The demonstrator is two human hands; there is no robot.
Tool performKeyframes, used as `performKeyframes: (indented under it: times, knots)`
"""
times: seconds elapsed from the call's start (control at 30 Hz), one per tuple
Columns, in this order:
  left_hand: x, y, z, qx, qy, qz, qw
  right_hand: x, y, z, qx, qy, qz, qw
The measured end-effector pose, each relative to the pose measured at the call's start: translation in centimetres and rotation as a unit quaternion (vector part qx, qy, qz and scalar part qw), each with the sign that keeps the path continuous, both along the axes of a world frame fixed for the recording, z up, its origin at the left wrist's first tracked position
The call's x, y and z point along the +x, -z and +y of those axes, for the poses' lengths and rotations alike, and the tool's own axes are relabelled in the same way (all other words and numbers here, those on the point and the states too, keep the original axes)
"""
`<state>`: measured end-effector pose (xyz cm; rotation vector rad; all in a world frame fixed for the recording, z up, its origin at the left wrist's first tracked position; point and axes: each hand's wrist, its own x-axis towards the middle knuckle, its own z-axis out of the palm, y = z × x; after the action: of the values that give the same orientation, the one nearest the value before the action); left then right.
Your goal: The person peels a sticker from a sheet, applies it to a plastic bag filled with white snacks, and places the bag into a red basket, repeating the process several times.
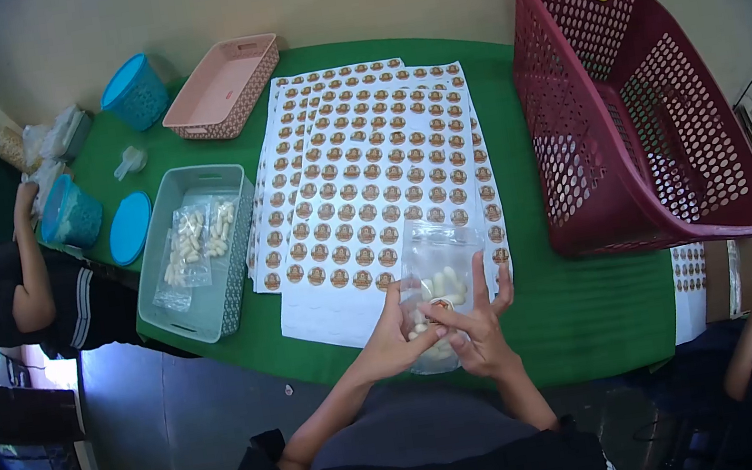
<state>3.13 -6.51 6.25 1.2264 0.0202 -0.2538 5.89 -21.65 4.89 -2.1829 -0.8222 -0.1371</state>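
Note:
A clear zip bag (442,259) with several white, capsule-shaped pieces inside is held over the front edge of the sticker sheets (357,170). My left hand (389,341) is closed on the bag's left side, its thumb lying across the front. From the right, my right hand (483,333) grips the lower part; its index finger reaches across the bag while other fingers point upward. A round brown-and-white sticker (442,305) shows on the bag's front between my fingers, partly covered by them. The sheets carry rows of similar round stickers.
Filled bags lie in a pale green basket (206,324). A pink basket (219,113), blue tubs (135,96), a blue lid (132,228) and a clear scoop (131,162) stand left. A tall maroon basket (587,196) is at right. Other people work at both sides.

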Motion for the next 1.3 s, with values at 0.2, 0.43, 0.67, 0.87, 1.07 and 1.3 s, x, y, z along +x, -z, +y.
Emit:
performKeyframes:
  times: [0.2, 0.43, 0.67, 0.87, 1.07, 1.3]
  knots:
    - [0.0, 0.1, 0.0, 0.008, -0.008, -0.03, 0.999, 0.9, -0.1, 0.6, -0.018, 0.042, 0.015, 0.999]
    - [0.3, 1.0, 0.6, -0.01, -0.015, -0.005, 1.0, 0.5, 0.0, 0.5, -0.007, -0.024, 0.022, 0.999]
    - [0.5, 1.1, 1.0, 0.049, 0.01, -0.035, 0.998, 1.3, 0.4, 0.5, -0.017, 0.007, 0.021, 1.0]
    - [1.4, 1.4, 2.0, -0.146, -0.081, 0.077, 0.983, -0.1, 0.5, 1.2, -0.046, -0.031, -0.024, 0.998]
    - [1.5, 1.6, 1.9, -0.061, -0.114, 0.048, 0.99, 0.6, 0.8, 1.5, -0.032, -0.032, -0.005, 0.999]
    - [1.0, 1.1, 1.3, -0.118, -0.133, 0.068, 0.982, 1.1, 0.4, 1.3, 0.021, -0.044, -0.031, 0.998]
